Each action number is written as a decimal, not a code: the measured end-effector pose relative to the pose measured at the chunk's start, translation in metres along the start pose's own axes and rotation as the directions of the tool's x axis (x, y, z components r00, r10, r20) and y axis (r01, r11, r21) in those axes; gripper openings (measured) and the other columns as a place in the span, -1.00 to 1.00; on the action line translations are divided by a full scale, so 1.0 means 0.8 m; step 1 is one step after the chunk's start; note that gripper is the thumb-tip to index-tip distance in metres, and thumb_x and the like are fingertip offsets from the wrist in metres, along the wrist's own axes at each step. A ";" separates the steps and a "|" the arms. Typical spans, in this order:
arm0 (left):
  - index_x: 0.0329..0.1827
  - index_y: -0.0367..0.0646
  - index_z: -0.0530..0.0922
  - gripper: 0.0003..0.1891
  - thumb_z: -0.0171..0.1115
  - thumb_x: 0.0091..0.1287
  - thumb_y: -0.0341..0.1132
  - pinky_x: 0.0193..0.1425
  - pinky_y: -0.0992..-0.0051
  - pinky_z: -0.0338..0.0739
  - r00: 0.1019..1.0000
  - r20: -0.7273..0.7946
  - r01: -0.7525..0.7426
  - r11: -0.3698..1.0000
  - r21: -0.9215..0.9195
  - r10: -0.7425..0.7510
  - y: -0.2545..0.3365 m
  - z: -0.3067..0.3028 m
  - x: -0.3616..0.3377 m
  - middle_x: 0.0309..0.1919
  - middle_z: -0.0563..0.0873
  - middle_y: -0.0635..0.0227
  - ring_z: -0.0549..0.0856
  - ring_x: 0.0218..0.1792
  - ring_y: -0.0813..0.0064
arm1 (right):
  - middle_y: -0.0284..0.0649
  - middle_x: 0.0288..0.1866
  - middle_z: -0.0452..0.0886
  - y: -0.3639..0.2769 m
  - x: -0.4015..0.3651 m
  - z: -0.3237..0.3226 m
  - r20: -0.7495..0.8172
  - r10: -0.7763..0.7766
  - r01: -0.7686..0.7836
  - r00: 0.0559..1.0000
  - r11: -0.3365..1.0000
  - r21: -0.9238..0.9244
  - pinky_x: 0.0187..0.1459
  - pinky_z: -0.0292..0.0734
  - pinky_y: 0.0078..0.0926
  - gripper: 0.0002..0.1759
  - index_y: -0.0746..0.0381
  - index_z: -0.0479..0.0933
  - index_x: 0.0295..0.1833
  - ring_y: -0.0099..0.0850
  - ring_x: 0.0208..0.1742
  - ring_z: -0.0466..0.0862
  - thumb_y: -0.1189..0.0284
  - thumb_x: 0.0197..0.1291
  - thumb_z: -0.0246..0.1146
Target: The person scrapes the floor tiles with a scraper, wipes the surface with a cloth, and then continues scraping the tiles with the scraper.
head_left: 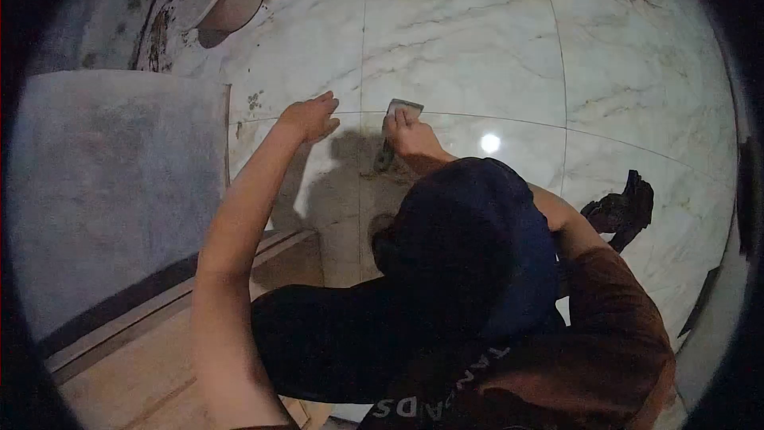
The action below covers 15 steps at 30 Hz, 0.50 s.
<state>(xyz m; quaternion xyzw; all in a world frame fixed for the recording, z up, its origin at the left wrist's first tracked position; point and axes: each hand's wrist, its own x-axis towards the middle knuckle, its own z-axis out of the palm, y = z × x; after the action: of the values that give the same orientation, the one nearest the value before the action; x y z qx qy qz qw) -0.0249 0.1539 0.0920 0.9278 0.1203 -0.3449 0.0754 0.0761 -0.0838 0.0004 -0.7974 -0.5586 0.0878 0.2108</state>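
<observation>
My right hand [412, 135] is wrapped round a putty knife [409, 103]. Its flat, pale blade points away from me and lies close to the grout line, and the dark handle end shows below my fingers. My left hand [309, 118] is held over the marble-look floor tiles [461, 32] with its fingers stretched out and nothing in it. A few small dark crumbs [255, 100] lie on the tile left of that hand. Dark smears of dirt show on the tile near the knife's handle.
A pale bucket [237, 1] is at the upper left among dirt spots. A large grey panel [119, 199] fills the left side, with a brown wooden ledge [151, 342] below it. A dark shoe [625, 209] is on the tiles at right. My blue cap [477, 239] hides the middle.
</observation>
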 end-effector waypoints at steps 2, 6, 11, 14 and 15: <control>0.45 -0.08 0.35 -0.43 0.06 0.46 0.00 0.38 0.10 0.48 0.999 -0.038 -0.028 0.999 0.022 0.029 -0.005 0.012 0.007 0.57 0.28 0.17 0.52 0.37 0.09 | 0.17 0.12 0.52 0.021 -0.002 0.018 -0.192 -0.134 0.080 0.972 0.961 -0.266 -0.13 0.72 -0.17 -0.45 0.56 0.37 0.22 0.07 0.14 0.62 0.55 0.10 0.21; 0.46 -0.09 0.35 -0.42 0.07 0.46 0.00 0.37 0.11 0.49 0.999 -0.047 -0.016 0.999 0.042 0.018 -0.004 0.012 0.000 0.55 0.30 0.16 0.54 0.35 0.08 | 0.26 0.32 0.44 0.000 0.020 -0.020 0.240 0.039 -0.011 0.970 0.993 -0.117 0.01 0.71 -0.18 -0.41 0.57 0.34 0.28 0.12 0.35 0.48 0.55 0.11 0.20; 0.48 -0.05 0.35 -0.40 0.10 0.46 0.05 0.41 0.14 0.45 0.999 -0.042 -0.007 0.999 0.032 0.008 -0.006 0.007 -0.002 0.56 0.29 0.20 0.49 0.40 0.10 | 0.28 0.33 0.42 0.002 0.004 0.005 -0.051 -0.088 0.079 0.995 0.983 -0.164 -0.05 0.72 -0.16 -0.43 0.55 0.33 0.29 0.15 0.32 0.47 0.54 0.16 0.17; 0.50 0.00 0.36 -0.38 0.11 0.46 0.09 0.44 0.16 0.42 0.999 0.013 0.041 0.998 0.038 -0.041 0.003 0.005 -0.008 0.57 0.29 0.26 0.44 0.45 0.14 | 0.30 0.36 0.38 -0.008 0.008 0.001 0.084 0.037 -0.019 0.996 0.977 -0.211 -0.01 0.72 -0.16 -0.42 0.53 0.31 0.33 0.19 0.35 0.45 0.53 0.20 0.15; 0.49 0.01 0.36 -0.38 0.11 0.46 0.09 0.44 0.15 0.43 0.998 0.022 0.050 0.997 0.052 -0.051 0.005 0.000 -0.007 0.57 0.29 0.26 0.45 0.44 0.14 | 0.32 0.36 0.38 -0.012 -0.002 0.014 0.066 0.034 -0.026 0.997 0.991 -0.128 -0.01 0.73 -0.17 -0.42 0.54 0.31 0.32 0.17 0.33 0.48 0.53 0.20 0.16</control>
<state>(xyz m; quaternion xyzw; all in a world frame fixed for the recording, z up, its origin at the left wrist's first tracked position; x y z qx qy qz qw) -0.0281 0.1489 0.0961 0.9219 0.1339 -0.3608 0.0440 0.0629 -0.0800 -0.0059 -0.8140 -0.5579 0.0825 0.1390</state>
